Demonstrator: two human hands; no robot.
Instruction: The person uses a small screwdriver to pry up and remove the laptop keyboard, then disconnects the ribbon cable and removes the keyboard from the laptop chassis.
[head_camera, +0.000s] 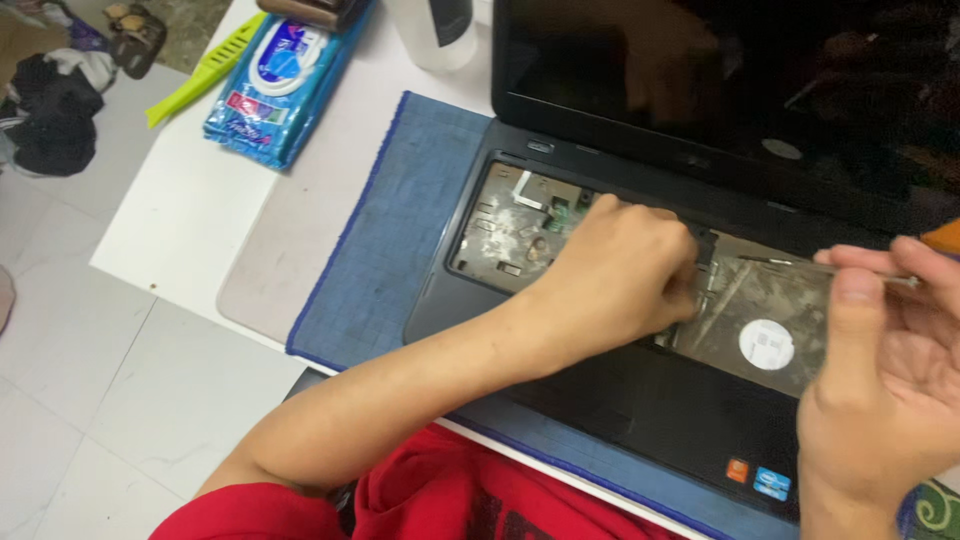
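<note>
Head view: left hand (620, 270) in the keyboard bay, right hand (880, 380) holding a screwdriver (800, 263).

Left fingers are curled down onto the exposed metal plate (510, 230) of the laptop (640, 410), mid-bay; what they pinch cannot be told. Right thumb and fingers are pressed together on the thin shaft, whose long axis runs left-right, tip pointing toward the left hand, which is nearer the plate centre.
</note>
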